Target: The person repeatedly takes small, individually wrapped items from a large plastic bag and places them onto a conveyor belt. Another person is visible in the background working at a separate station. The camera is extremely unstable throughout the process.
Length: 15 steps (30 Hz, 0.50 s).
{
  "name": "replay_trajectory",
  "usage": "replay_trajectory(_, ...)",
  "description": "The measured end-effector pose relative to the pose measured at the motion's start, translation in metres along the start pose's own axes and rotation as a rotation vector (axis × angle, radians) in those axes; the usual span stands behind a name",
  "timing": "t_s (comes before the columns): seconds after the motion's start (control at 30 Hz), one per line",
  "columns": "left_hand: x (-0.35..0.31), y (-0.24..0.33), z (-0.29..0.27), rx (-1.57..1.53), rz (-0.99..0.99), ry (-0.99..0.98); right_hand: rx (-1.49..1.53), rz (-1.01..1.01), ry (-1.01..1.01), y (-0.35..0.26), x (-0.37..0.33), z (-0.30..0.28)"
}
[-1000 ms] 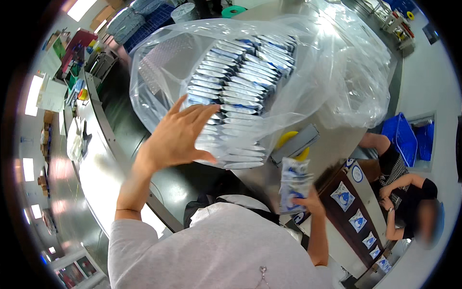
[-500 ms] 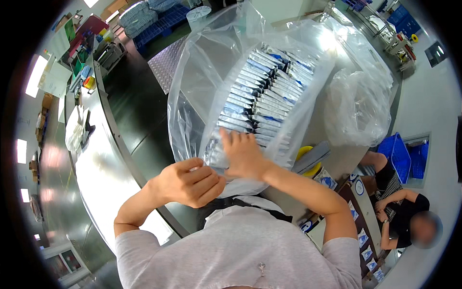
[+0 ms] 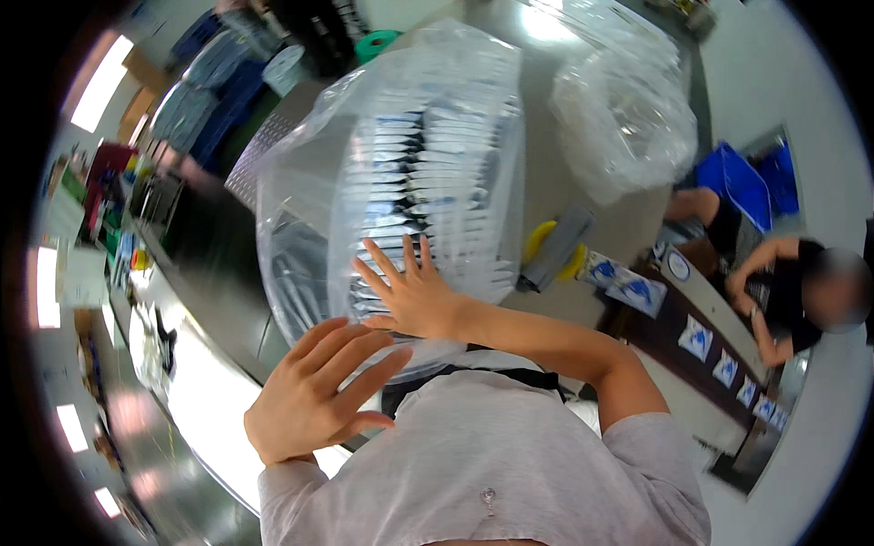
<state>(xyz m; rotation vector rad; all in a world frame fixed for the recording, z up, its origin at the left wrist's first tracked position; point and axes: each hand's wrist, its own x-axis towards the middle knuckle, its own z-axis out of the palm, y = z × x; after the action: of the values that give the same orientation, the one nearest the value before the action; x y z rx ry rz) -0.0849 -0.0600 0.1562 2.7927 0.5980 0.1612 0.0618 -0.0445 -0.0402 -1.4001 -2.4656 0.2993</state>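
Observation:
A large clear plastic bag [image 3: 309, 200] lies on the metal table in front of me, with rows of slim white and blue packets [image 3: 387, 182] standing packed inside it. My right hand [image 3: 417, 296] rests palm down with spread fingers on the near end of the bag, over the packets. Near the bag's close left corner my left hand [image 3: 323, 387] hovers, fingers stretched and apart, holding nothing. The bag's film covers the packets, and my right forearm hides part of its near edge.
A heap of crumpled clear bags [image 3: 628, 118] lies on the table at the far right. A grey roll with a yellow ring [image 3: 555, 247] sits right of the bag. Beyond it, a seated person [image 3: 774, 282] is beside a dark conveyor belt [image 3: 683, 314] carrying blue-white packets. Blue baskets [image 3: 737, 187] stand behind.
My left hand has opened from a closed grip on the bag's edge and moved slightly down and left. The bag film now lies over the packets, and my right hand is flat on it.

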Motion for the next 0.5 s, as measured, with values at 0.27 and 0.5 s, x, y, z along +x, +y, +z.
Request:
replay_trajectory(0.27,0.055,0.049,0.052,-0.895,0.548,0.417,0.282,0.254,0.801,0.061,-0.106,-0.07)
replay_trajectory(0.5,0.134,0.071,0.17,-0.89,0.147,-0.462,0.607,0.857,0.488,0.098,-0.275,0.072)
